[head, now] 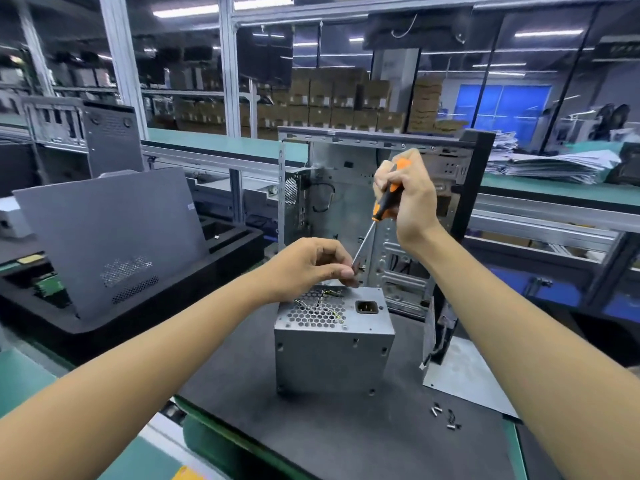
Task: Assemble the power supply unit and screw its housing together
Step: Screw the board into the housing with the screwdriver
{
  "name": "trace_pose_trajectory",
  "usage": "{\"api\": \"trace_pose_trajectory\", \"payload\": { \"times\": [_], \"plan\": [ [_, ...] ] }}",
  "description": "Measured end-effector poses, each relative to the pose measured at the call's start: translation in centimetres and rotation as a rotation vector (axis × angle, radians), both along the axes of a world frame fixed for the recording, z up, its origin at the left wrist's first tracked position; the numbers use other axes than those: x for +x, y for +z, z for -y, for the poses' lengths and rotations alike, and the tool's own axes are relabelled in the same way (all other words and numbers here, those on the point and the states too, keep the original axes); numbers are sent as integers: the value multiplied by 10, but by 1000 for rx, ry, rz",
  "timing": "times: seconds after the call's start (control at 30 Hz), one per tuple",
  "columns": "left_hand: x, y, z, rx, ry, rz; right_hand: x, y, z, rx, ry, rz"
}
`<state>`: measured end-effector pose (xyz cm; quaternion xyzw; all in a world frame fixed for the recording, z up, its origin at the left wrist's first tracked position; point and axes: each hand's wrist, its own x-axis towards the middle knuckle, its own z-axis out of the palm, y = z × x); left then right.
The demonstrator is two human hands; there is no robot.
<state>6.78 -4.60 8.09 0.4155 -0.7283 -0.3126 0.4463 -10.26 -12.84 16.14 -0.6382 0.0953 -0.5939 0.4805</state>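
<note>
Right hand [410,199] grip curled round orange-black screwdriver [389,194] handle. Left hand [311,265] grip pinches shaft near tip, above power supply unit [334,344]. Unit stands on dark mat [346,438] on counter. Loose screws [445,415] nearby right. Open computer case [381,216] behind. Stacked cartons [346,98] beyond glass.

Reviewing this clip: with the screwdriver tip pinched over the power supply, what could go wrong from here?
1. The left hand pinches at the tip of the screwdriver, above the power supply unit; anything held there is hidden. A dropped screw might fall through its honeycomb grille.
2. The right hand holds the handle tilted; a slip could jab the left fingertips.
3. Loose screws lie near the mat edge and could get knocked off.
</note>
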Motion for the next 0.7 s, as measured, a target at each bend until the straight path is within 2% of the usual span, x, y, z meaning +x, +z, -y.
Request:
{"api": "trace_pose_trajectory", "payload": {
  "times": [0.27,0.53,0.7],
  "plan": [
    [3,0,-1,49,-51,24,6,7,-10,-107,119,-48],
    [4,2,-1,68,-100,91,10,8,-13,-93,162,-54],
    [2,1,-3,80,-97,57,15,4,-14,-93,173,-49]
  ]
}}
